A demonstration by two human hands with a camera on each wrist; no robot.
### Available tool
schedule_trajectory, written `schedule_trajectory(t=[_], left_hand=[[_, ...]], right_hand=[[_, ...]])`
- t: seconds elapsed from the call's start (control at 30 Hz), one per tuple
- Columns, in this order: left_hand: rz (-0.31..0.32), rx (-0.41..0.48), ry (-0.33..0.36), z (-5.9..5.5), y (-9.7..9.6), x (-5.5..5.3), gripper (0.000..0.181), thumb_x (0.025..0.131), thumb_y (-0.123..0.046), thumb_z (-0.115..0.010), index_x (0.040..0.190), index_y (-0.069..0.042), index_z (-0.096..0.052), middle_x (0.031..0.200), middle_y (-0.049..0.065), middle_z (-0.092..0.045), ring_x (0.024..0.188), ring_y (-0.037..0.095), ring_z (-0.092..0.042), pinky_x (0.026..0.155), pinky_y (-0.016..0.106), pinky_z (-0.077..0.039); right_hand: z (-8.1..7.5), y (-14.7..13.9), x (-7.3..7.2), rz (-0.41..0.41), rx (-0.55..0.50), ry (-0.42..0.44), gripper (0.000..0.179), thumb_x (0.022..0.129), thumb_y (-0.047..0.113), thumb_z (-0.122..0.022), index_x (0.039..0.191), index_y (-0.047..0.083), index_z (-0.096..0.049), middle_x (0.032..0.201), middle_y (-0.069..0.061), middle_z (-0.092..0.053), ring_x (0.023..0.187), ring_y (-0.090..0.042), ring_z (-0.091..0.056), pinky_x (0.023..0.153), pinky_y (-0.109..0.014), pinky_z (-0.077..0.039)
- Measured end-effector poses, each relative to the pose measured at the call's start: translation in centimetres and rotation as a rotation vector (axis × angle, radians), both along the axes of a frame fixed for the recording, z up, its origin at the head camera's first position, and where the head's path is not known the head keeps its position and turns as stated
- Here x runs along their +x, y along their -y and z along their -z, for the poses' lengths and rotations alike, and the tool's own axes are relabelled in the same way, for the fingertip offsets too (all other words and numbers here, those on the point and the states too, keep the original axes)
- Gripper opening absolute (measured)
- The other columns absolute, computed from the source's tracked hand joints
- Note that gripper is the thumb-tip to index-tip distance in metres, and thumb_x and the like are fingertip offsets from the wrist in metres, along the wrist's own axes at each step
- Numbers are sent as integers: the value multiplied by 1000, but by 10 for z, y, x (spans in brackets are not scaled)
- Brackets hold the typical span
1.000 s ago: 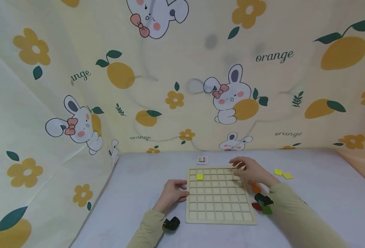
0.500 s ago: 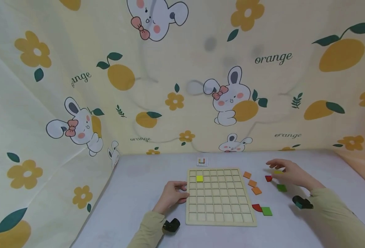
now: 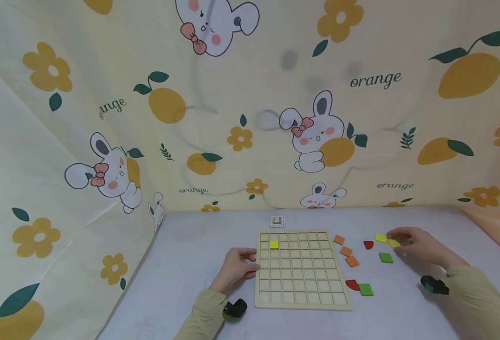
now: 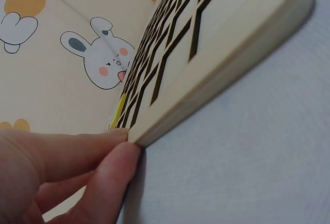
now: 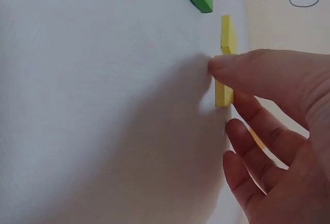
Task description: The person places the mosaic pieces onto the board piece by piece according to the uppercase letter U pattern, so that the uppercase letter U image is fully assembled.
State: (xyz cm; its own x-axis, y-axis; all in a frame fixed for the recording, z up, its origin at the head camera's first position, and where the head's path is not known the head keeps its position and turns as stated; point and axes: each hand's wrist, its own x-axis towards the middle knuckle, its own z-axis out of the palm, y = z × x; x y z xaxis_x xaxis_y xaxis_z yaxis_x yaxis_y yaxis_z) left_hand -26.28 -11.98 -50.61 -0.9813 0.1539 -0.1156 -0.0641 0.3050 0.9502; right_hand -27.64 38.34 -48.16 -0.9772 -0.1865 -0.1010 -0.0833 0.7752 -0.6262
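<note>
A pale wooden grid board lies flat on the table, with one yellow tile in a cell near its far left corner. My left hand rests at the board's left edge; in the left wrist view the thumb and forefinger touch the rim. Over to the right, my right hand has thumb and forefinger at a second yellow tile, which is on the table. The right thumb covers part of that tile, and the forefinger's tip is hidden. Another yellow tile lies just beside it.
Orange tiles, red quarter-round pieces and green tiles lie scattered right of the board. A small pattern card sits beyond the board's far edge. A printed curtain rises behind the table.
My right hand has moved right, from above the board's far right corner to the yellow tiles, uncovering the orange, red and green pieces. The left hand has stayed at the board's edge.
</note>
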Motion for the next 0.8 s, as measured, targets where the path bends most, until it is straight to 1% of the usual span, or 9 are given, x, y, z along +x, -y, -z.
schedule_trajectory(t=[0.23, 0.57, 0.7, 0.8], left_hand=[[-10, -4, 6, 0, 0, 1, 48, 75, 10, -74, 120, 3, -62, 90, 8, -59, 62, 12, -61, 58, 28, -58], [-7, 3, 8, 1, 3, 1, 47, 74, 9, -74, 120, 3, -62, 91, 8, -59, 62, 12, -61, 58, 28, -58], [-10, -6, 14, 2, 2, 1, 48, 75, 8, -75, 120, 2, -62, 91, 8, -59, 63, 12, -61, 59, 28, -57], [-6, -7, 10, 2, 1, 0, 48, 75, 8, -75, 121, 2, -62, 91, 8, -59, 63, 12, -61, 59, 28, -57]], right_hand=[[3, -2, 2, 12, 30, -7, 40, 85, 9, -69, 120, -6, -58, 120, -29, -55, 110, -47, -47, 88, -61, -44], [7, -8, 5, 13, 37, -20, 38, 85, 11, -69, 117, -6, -59, 117, -27, -57, 108, -45, -50, 89, -60, -45], [5, -10, 6, 26, 54, -26, 40, 84, 13, -71, 117, -6, -59, 114, -24, -59, 102, -40, -53, 84, -55, -49], [0, -8, 8, 30, 72, -59, 39, 83, 13, -72, 116, -4, -61, 110, -19, -60, 95, -34, -53, 76, -47, -51]])
